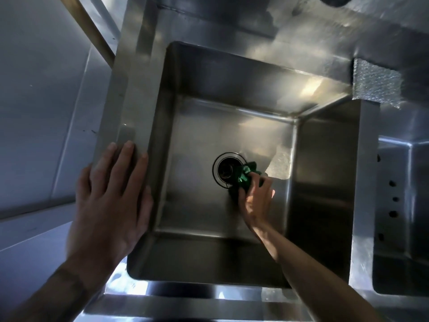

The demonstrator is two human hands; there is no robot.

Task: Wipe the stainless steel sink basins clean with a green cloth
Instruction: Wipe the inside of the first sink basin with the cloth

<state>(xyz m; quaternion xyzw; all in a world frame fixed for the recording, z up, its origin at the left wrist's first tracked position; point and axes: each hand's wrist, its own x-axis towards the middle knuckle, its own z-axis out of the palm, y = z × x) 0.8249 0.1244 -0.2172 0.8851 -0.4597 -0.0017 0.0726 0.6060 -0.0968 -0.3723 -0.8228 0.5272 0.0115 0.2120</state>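
A deep stainless steel sink basin (197, 126) fills the middle of the view, with a round drain (225, 168) in its floor. My right hand (256, 197) reaches down to the basin floor and grips a bunched green cloth (246, 176) just right of the drain, overlapping its rim. My left hand (111, 196) rests flat with straight fingers on the sink's left rim (132, 108). A second basin (404, 205) shows at the right edge.
A grey scouring pad (376, 83) lies on the divider at the back right corner. A row of dark holes (392, 198) marks the second basin's left wall. A pale wall panel (41, 89) stands to the left.
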